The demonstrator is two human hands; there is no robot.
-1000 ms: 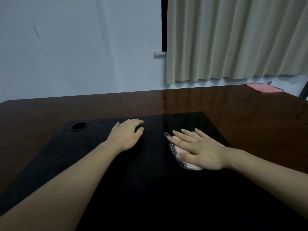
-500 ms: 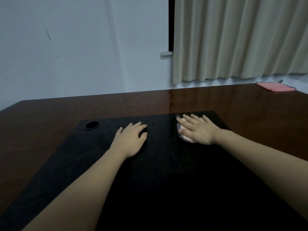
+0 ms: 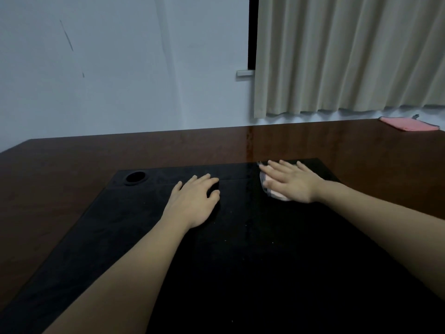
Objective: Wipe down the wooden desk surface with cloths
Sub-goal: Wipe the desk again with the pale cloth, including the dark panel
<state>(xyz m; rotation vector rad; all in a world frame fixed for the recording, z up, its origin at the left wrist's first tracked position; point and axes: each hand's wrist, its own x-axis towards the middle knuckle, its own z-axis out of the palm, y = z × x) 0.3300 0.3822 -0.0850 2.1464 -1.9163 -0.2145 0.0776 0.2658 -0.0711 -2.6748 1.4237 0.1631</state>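
Observation:
The wooden desk (image 3: 72, 169) is dark red-brown and glossy, with a black inset panel (image 3: 240, 249) in front of me. My right hand (image 3: 292, 182) lies flat with fingers spread on a small pale pink cloth (image 3: 277, 195) near the panel's far right corner; most of the cloth is hidden under the palm. My left hand (image 3: 195, 201) rests palm down on the black panel, fingers slightly curled, nothing visible under it. A second pink cloth (image 3: 407, 124) lies folded at the desk's far right edge.
A round cable hole (image 3: 135, 177) sits in the panel's far left corner. A white wall (image 3: 120, 68) rises behind the desk and a beige curtain (image 3: 349, 54) hangs at the back right.
My right hand has pushed the pale cloth away from me, from the panel's middle to its far right corner. My left hand has stayed in place.

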